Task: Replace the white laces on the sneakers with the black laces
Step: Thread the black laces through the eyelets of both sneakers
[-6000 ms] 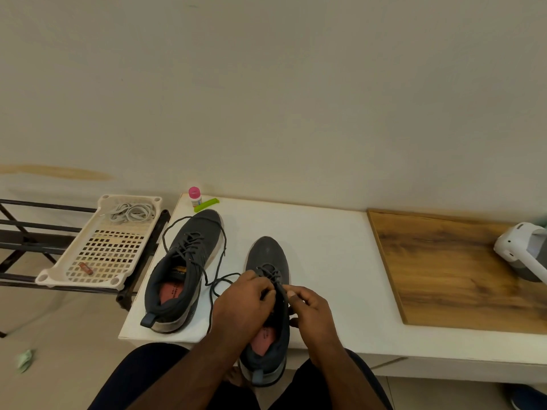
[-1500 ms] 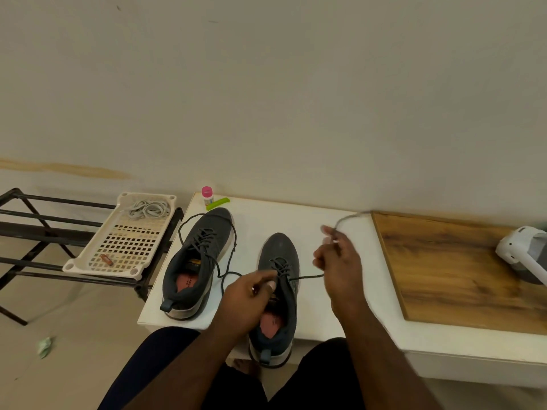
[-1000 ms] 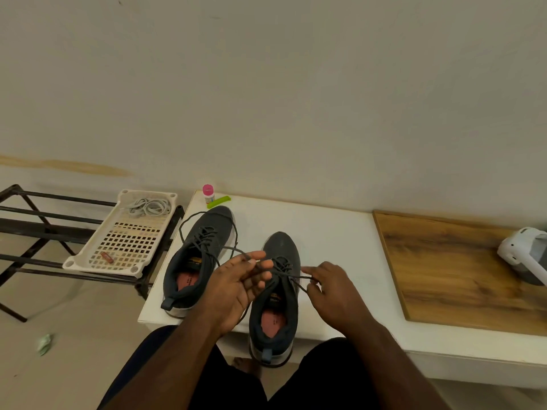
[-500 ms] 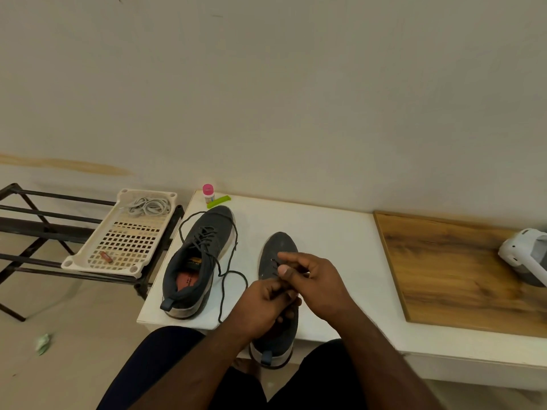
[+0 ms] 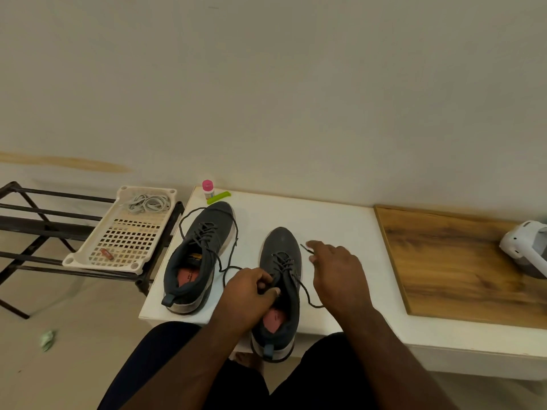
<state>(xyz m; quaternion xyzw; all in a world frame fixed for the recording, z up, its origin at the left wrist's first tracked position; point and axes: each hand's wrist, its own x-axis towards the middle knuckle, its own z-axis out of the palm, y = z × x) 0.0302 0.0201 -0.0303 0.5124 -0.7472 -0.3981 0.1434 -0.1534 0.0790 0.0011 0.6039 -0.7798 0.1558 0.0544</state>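
Two dark grey sneakers stand on the white table (image 5: 340, 232), both threaded with black laces. The left sneaker (image 5: 201, 250) has its loose lace looped around it. My left hand (image 5: 251, 294) grips the right sneaker (image 5: 281, 247) at its tongue, fingers curled over the opening. My right hand (image 5: 334, 270) is to the right of that shoe, fingers fairly straight, fingertips at the loose end of the black lace (image 5: 306, 250) lying on the table. The lace runs from the shoe under my right wrist. The white laces (image 5: 148, 202) lie bundled in the tray.
A cream perforated tray (image 5: 88, 258) sits on a black metal rack (image 5: 35, 220) left of the table. A pink-capped bottle (image 5: 207, 189) and a green object (image 5: 218, 198) stand at the table's back. A wooden board (image 5: 458, 261) and a white device (image 5: 527, 247) are right.
My right hand has left the shoe's eyelets and moved right onto the table beside the lace end. My left hand stays at the tongue. The lace now lies slack.
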